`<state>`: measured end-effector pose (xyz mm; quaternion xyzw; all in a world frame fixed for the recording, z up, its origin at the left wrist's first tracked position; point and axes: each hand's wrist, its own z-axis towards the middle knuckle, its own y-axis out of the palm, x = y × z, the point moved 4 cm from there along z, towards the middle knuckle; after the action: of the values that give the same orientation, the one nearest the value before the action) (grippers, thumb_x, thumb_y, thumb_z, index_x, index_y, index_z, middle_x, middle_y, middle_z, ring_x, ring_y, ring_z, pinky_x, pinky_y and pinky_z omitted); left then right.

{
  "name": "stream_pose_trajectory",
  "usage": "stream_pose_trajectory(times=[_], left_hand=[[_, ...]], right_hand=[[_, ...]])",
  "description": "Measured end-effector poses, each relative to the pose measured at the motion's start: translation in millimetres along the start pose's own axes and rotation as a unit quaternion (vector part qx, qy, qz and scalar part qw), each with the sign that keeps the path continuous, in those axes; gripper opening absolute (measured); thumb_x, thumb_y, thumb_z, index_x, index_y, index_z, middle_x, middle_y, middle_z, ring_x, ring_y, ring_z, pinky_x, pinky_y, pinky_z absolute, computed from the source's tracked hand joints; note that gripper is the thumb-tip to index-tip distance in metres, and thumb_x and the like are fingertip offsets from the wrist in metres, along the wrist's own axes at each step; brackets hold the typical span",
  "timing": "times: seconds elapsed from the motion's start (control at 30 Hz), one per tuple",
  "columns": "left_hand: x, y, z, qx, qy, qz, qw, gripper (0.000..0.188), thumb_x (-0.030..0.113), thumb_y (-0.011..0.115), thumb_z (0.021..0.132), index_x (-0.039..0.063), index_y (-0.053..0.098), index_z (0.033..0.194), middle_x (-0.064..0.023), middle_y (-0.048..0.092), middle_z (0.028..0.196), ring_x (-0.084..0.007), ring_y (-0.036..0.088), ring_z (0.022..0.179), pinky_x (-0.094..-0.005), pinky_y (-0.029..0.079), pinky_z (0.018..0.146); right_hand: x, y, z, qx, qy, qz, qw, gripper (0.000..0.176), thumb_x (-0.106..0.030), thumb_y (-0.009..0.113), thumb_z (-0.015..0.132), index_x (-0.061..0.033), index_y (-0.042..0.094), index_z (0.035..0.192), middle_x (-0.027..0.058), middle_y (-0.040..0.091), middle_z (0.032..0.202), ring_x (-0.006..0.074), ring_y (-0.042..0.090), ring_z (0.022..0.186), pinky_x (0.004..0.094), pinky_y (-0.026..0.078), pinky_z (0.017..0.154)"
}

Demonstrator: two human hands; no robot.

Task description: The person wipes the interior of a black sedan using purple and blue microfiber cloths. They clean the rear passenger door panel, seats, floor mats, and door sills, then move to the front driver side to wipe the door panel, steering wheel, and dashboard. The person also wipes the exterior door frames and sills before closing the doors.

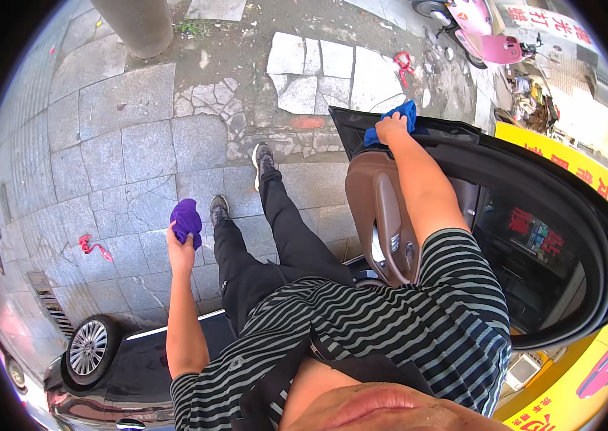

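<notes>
My left hand [181, 250] is closed around a bunched purple cloth [186, 220], held in the air over the paving, away from the car. My right hand [392, 128] grips a folded blue cloth [406, 112] against the black edge of an open car door [438, 132]. The blue cloth sits near the door's far corner, partly covered by my fingers. Below my right forearm is the door's brown inner panel [363, 180], with an armrest [387, 204] and a pull handle. The dark door window [530, 258] lies to the right of my sleeve.
The black car body [137, 372] and its front wheel [88, 347] are at lower left. Grey paving slabs [148, 145] surround my feet. Red ribbons [93, 248] lie on the ground. A round pillar [140, 27] stands ahead, and a pink scooter [490, 46] is parked at upper right.
</notes>
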<state>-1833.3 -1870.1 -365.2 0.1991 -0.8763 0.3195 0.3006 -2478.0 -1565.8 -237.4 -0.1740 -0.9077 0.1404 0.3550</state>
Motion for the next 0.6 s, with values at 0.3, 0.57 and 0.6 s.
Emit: stream_pose_trajectory(times=[0.3,0.57,0.6], left_hand=[[14,87,33,-0.024,-0.143,-0.049,0.988,0.055,0.002,0.069,0.099,0.002,0.049,0.15,-0.0182,0.065,0.134,-0.0268,0.062,0.124,-0.037,0.046,0.11],[160,181,85,-0.132,-0.039,-0.018,0.99,0.06,0.006,0.072,0.096,0.004,0.048,0.151,-0.022,0.066,0.134,-0.0328,0.064,0.127,-0.0406,0.046,0.112],[183,183,90,-0.141,-0.006,-0.019,0.99,0.06,0.006,0.072,0.096,0.004,0.048,0.151,-0.0217,0.066,0.134,-0.0327,0.064,0.126,-0.0404,0.047,0.111]], right_hand=[[-134,122,208,0.1,-0.164,-0.049,0.98,0.037,-0.029,0.054,0.105,-0.0178,0.08,0.128,0.0073,0.044,0.166,0.0387,0.021,0.161,0.0526,0.023,0.126],[-155,122,216,-0.032,-0.312,-0.138,0.939,0.027,-0.025,0.068,0.097,-0.0198,0.084,0.119,-0.0022,0.074,0.133,0.0279,0.045,0.146,0.0461,0.036,0.11],[-149,116,204,-0.071,-0.321,-0.128,0.936,0.026,-0.025,0.069,0.096,-0.0199,0.084,0.117,-0.0027,0.076,0.129,0.0268,0.049,0.142,0.0452,0.038,0.107]])
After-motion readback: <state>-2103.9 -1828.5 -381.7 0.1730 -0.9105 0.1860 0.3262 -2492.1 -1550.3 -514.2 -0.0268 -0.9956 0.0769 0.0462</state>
